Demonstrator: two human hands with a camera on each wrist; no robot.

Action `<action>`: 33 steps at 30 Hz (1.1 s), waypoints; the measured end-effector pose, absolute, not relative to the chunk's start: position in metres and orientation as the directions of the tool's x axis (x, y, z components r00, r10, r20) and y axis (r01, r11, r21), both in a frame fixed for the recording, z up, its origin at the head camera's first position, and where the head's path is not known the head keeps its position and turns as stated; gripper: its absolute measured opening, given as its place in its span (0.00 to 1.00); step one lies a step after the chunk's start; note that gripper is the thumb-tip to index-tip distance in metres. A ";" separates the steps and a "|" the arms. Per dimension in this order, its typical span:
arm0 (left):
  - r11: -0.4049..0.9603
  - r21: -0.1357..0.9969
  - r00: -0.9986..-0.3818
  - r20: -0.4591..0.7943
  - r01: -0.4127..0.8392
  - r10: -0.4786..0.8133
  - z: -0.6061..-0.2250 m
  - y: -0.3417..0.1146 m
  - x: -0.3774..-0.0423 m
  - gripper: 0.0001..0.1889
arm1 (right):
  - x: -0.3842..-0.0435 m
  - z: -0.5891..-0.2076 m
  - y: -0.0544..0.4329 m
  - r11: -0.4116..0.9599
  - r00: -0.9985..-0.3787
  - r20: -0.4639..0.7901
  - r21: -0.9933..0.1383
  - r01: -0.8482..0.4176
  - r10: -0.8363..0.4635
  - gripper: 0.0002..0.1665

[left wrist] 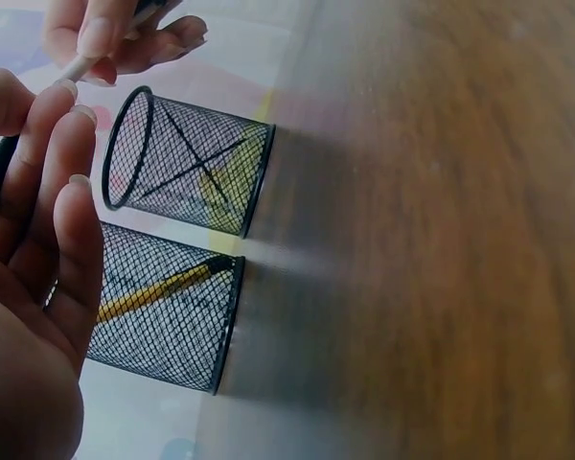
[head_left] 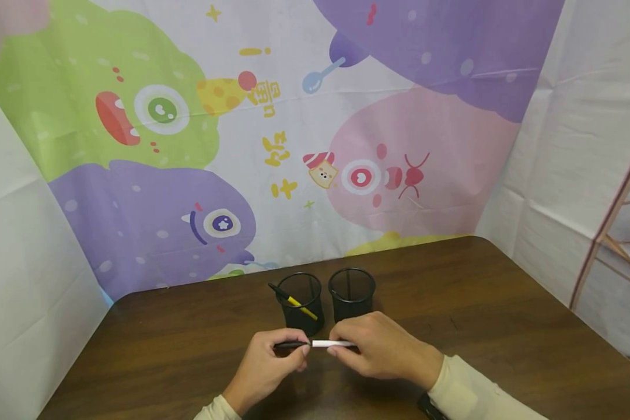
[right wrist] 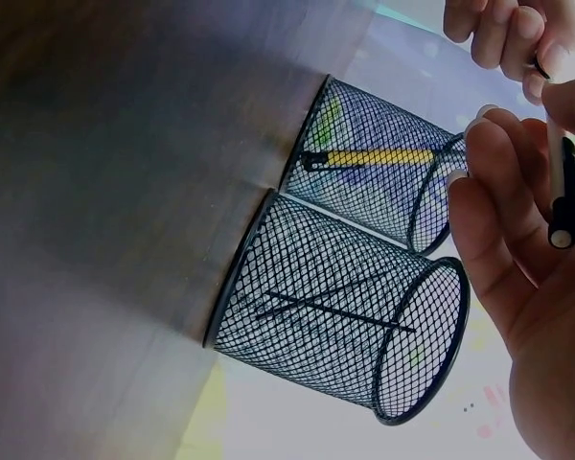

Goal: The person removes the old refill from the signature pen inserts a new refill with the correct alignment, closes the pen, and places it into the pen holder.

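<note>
Just in front of two mesh cups, both hands meet end to end over the table. My left hand (head_left: pixel 273 359) pinches a slim black pen part (head_left: pixel 290 345) between thumb and fingers. A white pen part (head_left: pixel 322 343) is gripped by my right hand (head_left: pixel 380 347); the right wrist view shows its black clip-like piece (right wrist: pixel 567 182) and pale round end. The facing ends come close together at the fingertips, and the fingers hide much of both parts. The right wrist view also catches the left hand's fingers (right wrist: pixel 503 34) at the top.
Behind the hands stand two black mesh cups, a left cup (head_left: pixel 296 318) and a right cup (head_left: pixel 353 303). A yellow and black pen (head_left: pixel 299 304) leans in the left one. The brown table (head_left: pixel 478 309) ends at a cartoon-printed cloth (head_left: pixel 289 227). A dark object (head_left: pixel 431 406) shows beside the right sleeve.
</note>
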State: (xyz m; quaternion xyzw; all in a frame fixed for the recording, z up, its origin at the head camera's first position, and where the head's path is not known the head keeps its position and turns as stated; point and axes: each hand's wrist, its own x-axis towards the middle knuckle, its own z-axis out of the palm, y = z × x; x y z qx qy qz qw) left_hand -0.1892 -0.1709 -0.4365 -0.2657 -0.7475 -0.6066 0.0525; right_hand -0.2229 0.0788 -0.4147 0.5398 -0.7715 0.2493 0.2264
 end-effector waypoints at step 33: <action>0.148 0.878 -0.861 0.392 0.455 0.323 -0.437 -0.177 -0.193 0.02 | -0.223 -0.414 0.080 0.334 -0.354 0.594 -0.149 -0.931 -0.723 0.05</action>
